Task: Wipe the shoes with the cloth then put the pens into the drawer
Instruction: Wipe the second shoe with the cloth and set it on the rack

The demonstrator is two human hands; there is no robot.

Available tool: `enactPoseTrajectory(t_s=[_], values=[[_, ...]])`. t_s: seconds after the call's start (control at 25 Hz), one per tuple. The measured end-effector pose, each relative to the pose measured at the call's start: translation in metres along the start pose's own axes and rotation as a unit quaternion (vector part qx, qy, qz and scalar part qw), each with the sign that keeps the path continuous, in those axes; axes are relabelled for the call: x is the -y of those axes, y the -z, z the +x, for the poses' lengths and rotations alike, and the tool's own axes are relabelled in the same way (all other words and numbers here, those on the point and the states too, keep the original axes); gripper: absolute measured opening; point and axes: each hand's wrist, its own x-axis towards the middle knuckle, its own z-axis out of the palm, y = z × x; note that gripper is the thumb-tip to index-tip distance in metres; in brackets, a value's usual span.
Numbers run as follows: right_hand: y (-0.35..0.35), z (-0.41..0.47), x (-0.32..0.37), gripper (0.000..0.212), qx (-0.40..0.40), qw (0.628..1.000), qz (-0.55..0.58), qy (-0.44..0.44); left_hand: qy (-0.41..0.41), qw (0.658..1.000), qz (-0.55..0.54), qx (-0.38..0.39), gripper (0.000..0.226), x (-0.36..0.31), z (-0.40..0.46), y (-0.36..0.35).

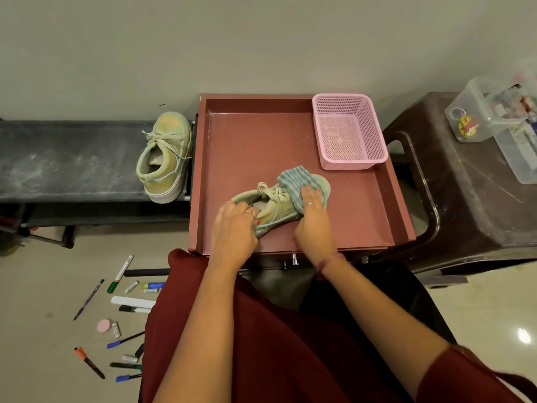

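Scattered plastic pens (116,318) lie on the floor at lower left. Mid-frame, inside the reddish drawer (250,146), the left hand (232,228) grips a shoe (268,209) at its heel, while the right hand (313,216) presses the striped cloth (296,181) over its toe, fingers straight. Farther up-left, the second shoe (165,157) sits on a dark shelf (69,158).

I can't read any text here: the pens (132,309) on the floor and the clear boxes (494,117) carry labels too blurred to read.
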Motion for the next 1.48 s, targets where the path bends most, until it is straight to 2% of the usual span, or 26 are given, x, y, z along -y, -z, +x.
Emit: enactPoseTrajectory(t_s=[0.04,0.12,0.2,0.24,0.4,0.48,0.56,0.68,0.8,0.88,0.96,1.12,1.2,1.32,1.4,1.48], values=[[-0.004,-0.015,-0.002,0.078,0.018,1.0,0.007,0.02,-0.01,1.0,0.015,0.006,0.015,0.004,-0.001,-0.001],[0.001,-0.016,-0.016,0.073,0.006,0.997,-0.026,0.076,-0.027,0.999,0.031,0.007,0.015,0.009,-0.002,0.0],[0.013,0.003,-0.037,0.064,-0.022,0.985,-0.125,0.116,-0.041,0.998,0.037,0.003,0.013,0.012,-0.003,0.002],[0.017,0.011,-0.044,0.064,-0.017,0.983,-0.148,0.109,-0.044,0.998,0.04,-0.001,0.013,0.013,-0.002,0.002],[0.004,0.006,-0.025,0.08,0.004,0.999,-0.047,-0.003,-0.032,0.998,0.05,-0.022,0.017,0.018,0.006,-0.003],[-0.007,-0.008,-0.02,0.087,0.004,1.0,0.008,0.019,-0.021,0.999,0.027,-0.041,0.024,0.019,0.008,-0.003],[-0.006,-0.013,-0.027,0.085,0.008,0.997,0.044,0.062,0.031,0.997,-0.024,-0.074,0.04,0.011,0.005,-0.004],[0.006,-0.013,-0.029,0.075,0.0,0.993,0.11,0.045,0.163,0.973,-0.131,-0.101,0.079,-0.017,-0.006,-0.01],[0.024,-0.011,-0.027,0.063,-0.031,0.973,0.22,-0.057,0.262,0.911,-0.315,-0.057,0.117,-0.035,-0.008,-0.016],[0.04,-0.001,-0.042,0.058,-0.084,0.942,0.291,-0.145,0.284,0.887,-0.36,-0.055,0.129,-0.033,-0.002,-0.021],[0.055,0.013,-0.058,0.056,-0.099,0.929,0.292,-0.205,0.299,0.87,-0.383,-0.08,0.134,-0.03,0.004,-0.024],[0.027,0.017,-0.031,0.064,0.011,0.982,0.114,-0.152,0.315,0.857,-0.387,-0.128,0.142,-0.032,0.013,-0.031],[0.0,0.003,-0.016,0.073,-0.02,0.993,0.051,-0.109,0.322,0.848,-0.391,-0.154,0.142,-0.032,0.018,-0.037],[-0.021,-0.019,-0.007,0.078,-0.045,0.994,0.059,-0.077,0.326,0.843,-0.385,-0.186,0.138,-0.03,0.025,-0.046],[-0.021,-0.03,-0.009,0.074,-0.02,1.0,0.018,-0.004,0.325,0.845,-0.375,-0.2,0.133,-0.029,0.026,-0.052],[-0.008,-0.025,-0.026,0.065,-0.038,0.99,-0.088,0.1,0.321,0.848,-0.366,-0.21,0.13,-0.029,0.027,-0.054]])
